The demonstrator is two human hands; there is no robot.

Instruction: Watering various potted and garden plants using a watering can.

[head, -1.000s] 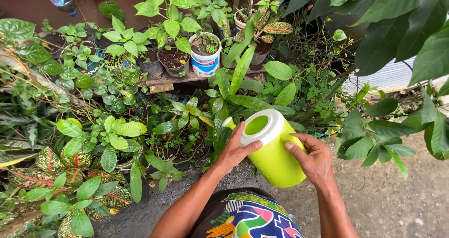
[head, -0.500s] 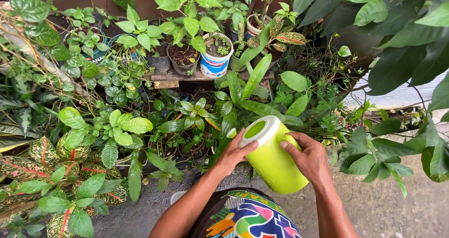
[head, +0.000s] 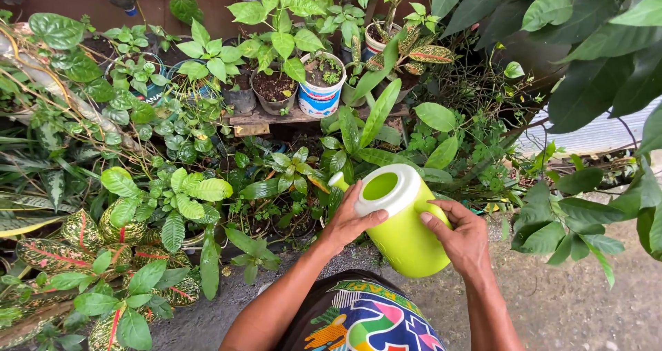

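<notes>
- Both hands hold a lime-green watering can (head: 403, 220), which serves as the landmark for everything below.
- Left hand (head: 352, 223) is curled against the can's left side, thumb lying over the white rim, fingers partly hidden behind the body.
- Right hand (head: 463, 237) is closed over the can's right side, where the handle sits; fingers wrap it, thumb pointing toward the rim.
- Can is tilted away from the person, its round top opening showing and its short spout (head: 338, 181) poking out at the upper left, over the plants.
- Just left of the can, leafy potted plants (head: 276, 178) crowd the ground.
- Farther left of the can stand spotted red-and-green leaves (head: 89, 237).
- Beyond the can, a wooden shelf (head: 276, 115) carries pots, among them a white and blue tub (head: 322, 92) and a dark pot (head: 274, 92) with soil.
- Right of the can, broad dark leaves (head: 593, 68) hang over grey ground (head: 572, 303).
- Below the can, colourful printed cloth (head: 358, 320) covers the person's front.
</notes>
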